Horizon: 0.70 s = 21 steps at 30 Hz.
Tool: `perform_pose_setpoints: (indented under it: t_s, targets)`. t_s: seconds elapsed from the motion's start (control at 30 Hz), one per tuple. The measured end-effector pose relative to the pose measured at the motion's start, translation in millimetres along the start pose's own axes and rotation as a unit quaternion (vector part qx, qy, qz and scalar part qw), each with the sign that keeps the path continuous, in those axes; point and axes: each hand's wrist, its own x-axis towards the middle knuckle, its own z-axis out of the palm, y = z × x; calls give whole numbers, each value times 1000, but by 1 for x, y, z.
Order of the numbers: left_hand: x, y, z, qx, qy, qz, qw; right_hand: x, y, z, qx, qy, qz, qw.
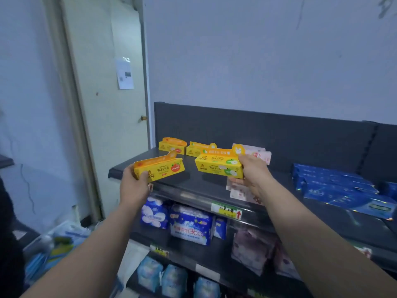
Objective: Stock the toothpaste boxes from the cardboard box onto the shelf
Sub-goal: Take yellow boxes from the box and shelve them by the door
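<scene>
Holding two yellow toothpaste boxes over the top shelf (193, 186) right now, one per hand. My left hand (134, 186) is wrapped around the near end of the strawberry box (160, 168), the one with the orange hang tab and red fruit on it, tilted up a bit and hovering above the shelf's front left corner. My right hand (253, 172) grips the right end of the green-apple box (219, 167), which sits roughly level and just above the shelf surface, can't tell for sure if it's touching down.

Behind those, three more are already parked near the back panel: another orange-tab box (171, 145) on the left, a green-tab box (196, 148) next to it and partly hidden by the one I'm holding, and a pinkish-white box (257, 152) just past my right fingers.

Further right on the same shelf there's a stack of shiny blue packets (335, 186), well apart from the toothpaste. Lower shelves are full of blue and white pad packs (189, 224). A door (107, 104) with a paper notice stands off to the left. Cardboard box isn't visible from this angle.
</scene>
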Motion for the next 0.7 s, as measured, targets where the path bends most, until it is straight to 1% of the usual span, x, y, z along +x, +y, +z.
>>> perform_pose_setpoints:
  t_s: [0.2,0.37,0.5,0.7]
  targets:
    - [69,-20,27,15,0,-10,1000,77,5,25,-22,-12,10,1000]
    - [108,-37,43,27,-17,-28,999,117,15,43,-26,-13,38,999]
    - [146,-53,53,48,-51,-24,997,147,18,56,-35,3,53,998]
    - [206,-64,74,61,-124,-46,989,191,27,75,-74,43,85,993]
